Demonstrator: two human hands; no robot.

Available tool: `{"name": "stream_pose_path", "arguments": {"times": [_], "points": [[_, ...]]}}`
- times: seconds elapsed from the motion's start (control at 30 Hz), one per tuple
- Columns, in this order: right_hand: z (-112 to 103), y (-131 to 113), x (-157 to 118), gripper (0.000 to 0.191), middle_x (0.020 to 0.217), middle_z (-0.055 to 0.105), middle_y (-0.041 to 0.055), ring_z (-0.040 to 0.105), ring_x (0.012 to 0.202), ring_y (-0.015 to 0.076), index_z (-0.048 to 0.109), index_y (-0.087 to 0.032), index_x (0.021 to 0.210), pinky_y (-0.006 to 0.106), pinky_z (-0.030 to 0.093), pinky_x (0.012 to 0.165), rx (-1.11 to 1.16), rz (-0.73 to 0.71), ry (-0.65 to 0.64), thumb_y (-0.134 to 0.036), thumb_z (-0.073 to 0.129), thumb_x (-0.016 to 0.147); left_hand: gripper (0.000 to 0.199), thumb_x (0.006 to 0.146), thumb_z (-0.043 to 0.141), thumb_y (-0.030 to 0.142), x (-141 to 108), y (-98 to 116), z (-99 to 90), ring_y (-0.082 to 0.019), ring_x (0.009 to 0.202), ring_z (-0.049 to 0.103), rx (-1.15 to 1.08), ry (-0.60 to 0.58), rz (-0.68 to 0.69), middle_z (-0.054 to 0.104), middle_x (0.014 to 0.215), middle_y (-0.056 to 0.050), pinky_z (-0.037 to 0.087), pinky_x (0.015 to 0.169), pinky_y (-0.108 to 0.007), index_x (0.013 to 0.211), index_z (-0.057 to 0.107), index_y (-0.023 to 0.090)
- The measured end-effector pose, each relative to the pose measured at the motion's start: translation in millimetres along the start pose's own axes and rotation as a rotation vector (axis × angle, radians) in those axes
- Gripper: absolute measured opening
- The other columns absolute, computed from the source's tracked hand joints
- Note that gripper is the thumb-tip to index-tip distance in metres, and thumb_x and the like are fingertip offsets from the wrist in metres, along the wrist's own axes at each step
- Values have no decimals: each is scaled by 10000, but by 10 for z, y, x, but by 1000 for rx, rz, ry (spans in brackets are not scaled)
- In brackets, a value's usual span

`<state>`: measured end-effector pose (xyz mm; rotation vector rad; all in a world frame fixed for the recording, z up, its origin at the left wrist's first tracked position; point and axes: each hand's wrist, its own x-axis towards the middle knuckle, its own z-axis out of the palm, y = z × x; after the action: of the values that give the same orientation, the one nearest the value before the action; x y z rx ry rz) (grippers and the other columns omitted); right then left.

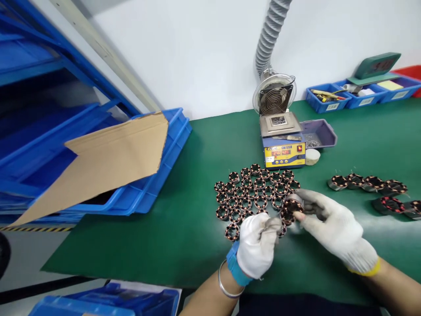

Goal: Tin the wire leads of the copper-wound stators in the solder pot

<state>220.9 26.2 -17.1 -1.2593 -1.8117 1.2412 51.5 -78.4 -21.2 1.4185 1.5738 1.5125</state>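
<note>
My right hand (pixel 335 226), in a white glove with a yellow cuff, grips a motor stator (pixel 292 205) between thumb and fingers. The stator is a dark ring with copper windings inside, tilted over others of its kind. Close by on the left, my left hand (pixel 258 241), gloved in white with a blue cuff, is closed with its fingertips pressed together. Whatever it may hold is hidden. Many similar stators (pixel 244 202) stand in a close cluster on the green table (pixel 197 245), just beyond my hands.
Behind the cluster stands a yellow-and-blue solder pot (pixel 284 151) with a fan. A purple tray (pixel 320 134) is beside it. More stators (pixel 373 183) sit at right. Blue bins (pixel 329 103) line the wall. Cardboard (pixel 128 153) lies over a blue crate (pixel 174 140) at left.
</note>
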Motion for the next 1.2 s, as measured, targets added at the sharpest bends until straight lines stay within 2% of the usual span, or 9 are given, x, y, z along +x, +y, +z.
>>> {"name": "stream_pose_path", "arguments": {"times": [0.1, 0.2, 0.4, 0.53, 0.67, 0.77, 0.87, 0.97, 1.2], "points": [[-130, -147, 218, 527, 1141, 754, 104, 753, 915, 260, 692, -207, 1260, 378, 655, 804, 33, -2, 46, -416, 729, 777, 432, 1028, 413, 424, -84, -58, -18, -136, 485, 501, -114, 64, 9, 561, 576, -8, 423, 539, -294, 678, 542, 206], [-319, -358, 694, 521, 1139, 753, 98, 744, 951, 257, 700, -193, 1268, 388, 630, 876, -74, -95, 115, -378, 742, 782, 442, 1022, 432, 468, -145, -41, 42, -132, 481, 516, -216, 36, -38, 576, 583, -8, 429, 532, -278, 686, 543, 204], [-620, -903, 1970, 556, 1200, 726, 128, 681, 1112, 282, 681, -108, 1314, 404, 517, 1000, -637, -269, 251, -425, 696, 858, 485, 1012, 427, 516, -137, 66, 123, -164, 552, 564, -155, -94, -65, 587, 594, -41, 438, 574, -295, 684, 583, 195], [-637, -1150, 2499, 659, 1195, 697, 186, 636, 1181, 306, 639, 1, 1284, 368, 451, 984, -881, -293, 247, -532, 559, 905, 456, 982, 483, 555, -91, 25, 138, -171, 580, 563, -216, -47, -140, 601, 638, -45, 452, 571, -296, 721, 593, 197], [-550, -1252, 2688, 824, 1252, 640, 216, 567, 1252, 354, 568, 58, 1325, 397, 411, 973, -987, -287, 191, -626, 361, 914, 453, 965, 511, 585, -62, -37, 169, -162, 585, 561, -344, -17, -184, 621, 663, -51, 478, 594, -293, 768, 599, 186], [-451, -1274, 2739, 809, 1304, 600, 200, 530, 1285, 351, 527, 50, 1383, 411, 390, 978, -1060, -311, 130, -579, 241, 963, 457, 946, 536, 609, -60, -48, 182, -179, 628, 596, -346, -2, -238, 652, 683, -64, 504, 617, -296, 808, 629, 184], [-347, -1266, 2813, 613, 1316, 597, 217, 565, 1259, 346, 541, -27, 1403, 446, 405, 1000, -1128, -304, 91, -477, 428, 1001, 476, 935, 537, 634, -67, -31, 179, -194, 656, 616, -328, 0, -295, 674, 700, -73, 529, 634, -303, 821, 649, 186], [-263, -1235, 2903, 518, 1349, 582, 245, 594, 1200, 377, 574, -143, 1377, 536, 442, 984, -1182, -279, 63, -383, 629, 922, 487, 930, 541, 642, -65, 4, 168, -192, 650, 617, -330, -2, -338, 682, 706, -75, 539, 650, -306, 836, 661, 179], [-222, -1192, 2933, 517, 1365, 558, 237, 572, 1171, 399, 552, -172, 1404, 579, 443, 943, -1203, -280, 24, -378, 564, 931, 480, 941, 535, 621, -37, 29, 158, -181, 654, 608, -331, 5, -315, 674, 718, -73, 527, 696, -313, 816, 657, 174]]}}
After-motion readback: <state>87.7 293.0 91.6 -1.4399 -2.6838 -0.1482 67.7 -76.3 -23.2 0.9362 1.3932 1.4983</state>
